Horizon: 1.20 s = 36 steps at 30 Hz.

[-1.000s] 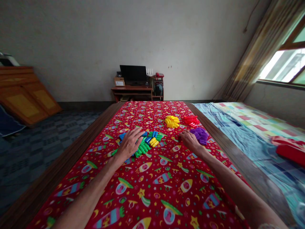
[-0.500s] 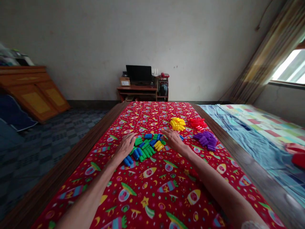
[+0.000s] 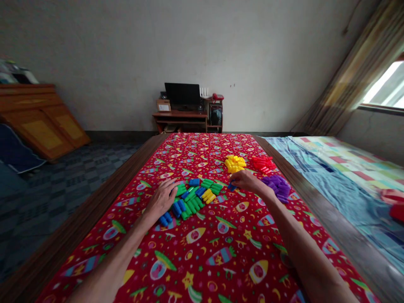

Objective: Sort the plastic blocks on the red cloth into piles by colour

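My left hand (image 3: 162,197) lies with its fingers stretched out at the left edge of a mixed pile of small, ridged, tube-like plastic pieces. Green pieces (image 3: 193,206) fill most of that pile. Several blue pieces (image 3: 179,208) and a few yellow pieces (image 3: 208,196) lie among them. Right of the pile, my right hand (image 3: 246,181) is closed, fingers down, on a blue plastic piece (image 3: 232,186) at the cloth. Just beyond that hand is a yellow heap (image 3: 235,163). A purple heap (image 3: 277,188) sits beside its wrist.
A red heap (image 3: 263,164) of similar pieces lies right of the yellow one. The patterned red cloth (image 3: 195,261) covers the table, leaving its dark wooden edge (image 3: 132,166) bare. A bed (image 3: 341,176) adjoins on the right; a desk with a monitor (image 3: 183,96) stands beyond.
My right hand has moved right, from the mixed pile's far edge, and its fingers have closed on a blue piece. My left hand has shifted slightly left and nearer. The view has moved slightly.
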### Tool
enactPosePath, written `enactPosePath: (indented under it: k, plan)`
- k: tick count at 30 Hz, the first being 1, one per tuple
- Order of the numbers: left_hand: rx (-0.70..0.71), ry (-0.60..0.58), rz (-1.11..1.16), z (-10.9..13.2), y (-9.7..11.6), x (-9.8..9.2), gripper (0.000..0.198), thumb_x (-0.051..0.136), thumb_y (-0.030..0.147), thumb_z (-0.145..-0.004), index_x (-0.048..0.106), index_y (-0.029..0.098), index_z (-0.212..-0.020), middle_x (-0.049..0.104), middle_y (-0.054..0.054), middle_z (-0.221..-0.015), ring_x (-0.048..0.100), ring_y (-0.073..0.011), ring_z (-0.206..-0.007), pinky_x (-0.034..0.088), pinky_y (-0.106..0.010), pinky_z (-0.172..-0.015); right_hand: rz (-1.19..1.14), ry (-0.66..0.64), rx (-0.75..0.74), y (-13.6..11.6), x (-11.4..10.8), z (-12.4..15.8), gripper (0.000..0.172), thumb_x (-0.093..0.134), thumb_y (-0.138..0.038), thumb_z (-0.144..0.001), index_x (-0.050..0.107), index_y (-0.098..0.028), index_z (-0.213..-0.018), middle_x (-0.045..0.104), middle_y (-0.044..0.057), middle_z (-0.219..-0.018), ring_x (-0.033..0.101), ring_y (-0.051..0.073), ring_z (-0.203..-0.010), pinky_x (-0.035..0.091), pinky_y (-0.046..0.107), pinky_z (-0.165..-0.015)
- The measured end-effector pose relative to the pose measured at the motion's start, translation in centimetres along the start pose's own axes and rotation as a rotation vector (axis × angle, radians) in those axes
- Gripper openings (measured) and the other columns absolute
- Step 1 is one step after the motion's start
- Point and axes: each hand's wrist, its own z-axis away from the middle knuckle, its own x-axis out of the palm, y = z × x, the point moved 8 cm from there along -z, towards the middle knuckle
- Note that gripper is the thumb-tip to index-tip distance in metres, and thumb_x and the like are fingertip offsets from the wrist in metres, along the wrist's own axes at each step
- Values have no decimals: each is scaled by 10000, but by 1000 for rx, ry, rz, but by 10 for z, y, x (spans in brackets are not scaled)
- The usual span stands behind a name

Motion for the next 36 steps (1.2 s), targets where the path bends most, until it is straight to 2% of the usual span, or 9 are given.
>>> enactPosePath:
  k: [3,6,11,14,18,22,28,31,36]
  plan:
    - [-7,-8,-4,0,1,-1,438,315,388,-942,670,209,-1125,645,-98,-1215,525,-261,-1206,415,-490,-1053,120,147,70,4,-16,4,219,526,-137,-831,730,-160,-907,714,58,-806,622,157,-744,410,221,-652]
    - [-13,-20,-17,1,4,-3,433,319,385,-940,674,207,-1114,651,-98,-1210,532,-263,-1198,422,-486,-1043,140,266,-45,-24,-11,4,237,487,-147,-882,699,-183,-981,704,90,-919,625,182,-854,438,251,-740]
    - [-6,-57,-75,-7,20,-7,405,349,399,-948,642,232,-1174,670,-82,-1201,559,-267,-1179,296,-550,-1109,90,120,-381,-80,42,-1,189,495,-140,-894,649,-171,-1001,670,101,-951,608,196,-928,458,291,-829]
    - [73,-121,-10,-23,40,-2,420,387,380,-938,583,201,-1263,627,-93,-1280,553,-241,-1203,364,-464,-1089,113,54,-511,-94,59,-2,185,484,-97,-878,635,-136,-976,659,128,-986,594,201,-967,453,315,-876]
    - [114,-265,40,-44,60,15,391,477,311,-892,595,216,-1252,661,-67,-1229,600,-219,-1141,464,-371,-1003,102,32,-487,-86,56,0,199,441,-98,-904,637,-132,-893,662,117,-902,606,176,-856,457,268,-769]
    - [-37,-183,59,-55,57,8,294,472,259,-888,678,197,-1089,720,-72,-1087,665,-223,-1011,508,-347,-926,-77,132,-427,-77,36,6,222,431,-154,-940,641,-137,-1010,682,98,-869,618,148,-744,430,227,-671]
    - [-106,-189,493,-56,77,2,299,504,371,-887,637,176,-1070,747,-54,-918,706,-208,-848,560,-301,-758,-303,282,-436,-88,22,7,391,518,-264,-920,545,-154,-1294,689,127,-1066,641,183,-898,452,255,-749]
    - [-102,-248,572,-54,92,8,320,516,401,-886,611,176,-1093,744,-48,-879,707,-203,-799,557,-296,-723,-322,269,-325,-81,17,0,299,542,-201,-889,651,-145,-1162,712,60,-833,599,124,-662,408,208,-628]
    - [-12,-296,261,-42,96,10,301,652,291,-803,644,181,-1083,708,-82,-1054,656,-241,-1001,507,-341,-890,-180,140,-134,-38,-5,-5,168,588,-123,-797,742,-134,-862,679,35,-702,543,103,-601,349,205,-577]
